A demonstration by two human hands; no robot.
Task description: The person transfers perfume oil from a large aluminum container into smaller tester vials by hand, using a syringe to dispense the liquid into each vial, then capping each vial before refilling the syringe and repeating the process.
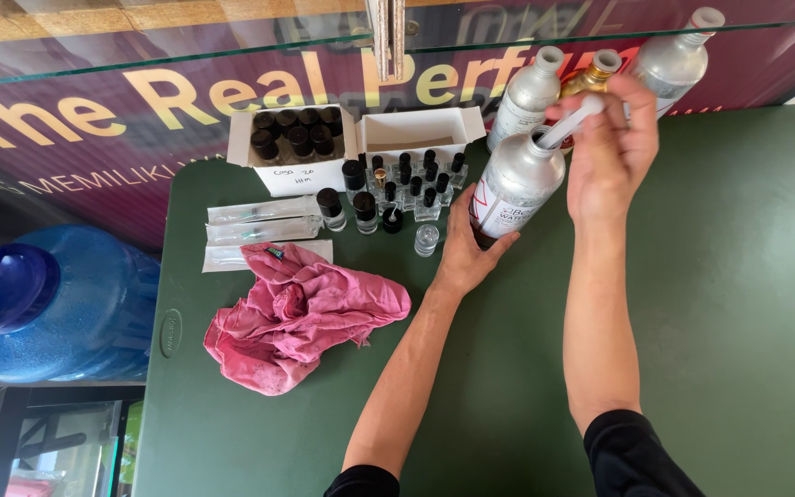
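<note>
Centrally, red-labelled silver bottle [517,184] in left hand [465,253]

Green table [738,304]: pink cloth [301,313], bottles [397,189], boxes [296,147].

Head camera looks steeply down, close over the green table [738,304]

Materials beside the silver bottle
Silver bottle [515,184]: matt brushed metal; pink rag [301,313] left of it: crumpled cloth; table [738,304] beneath: smooth matt green plastic.
</note>
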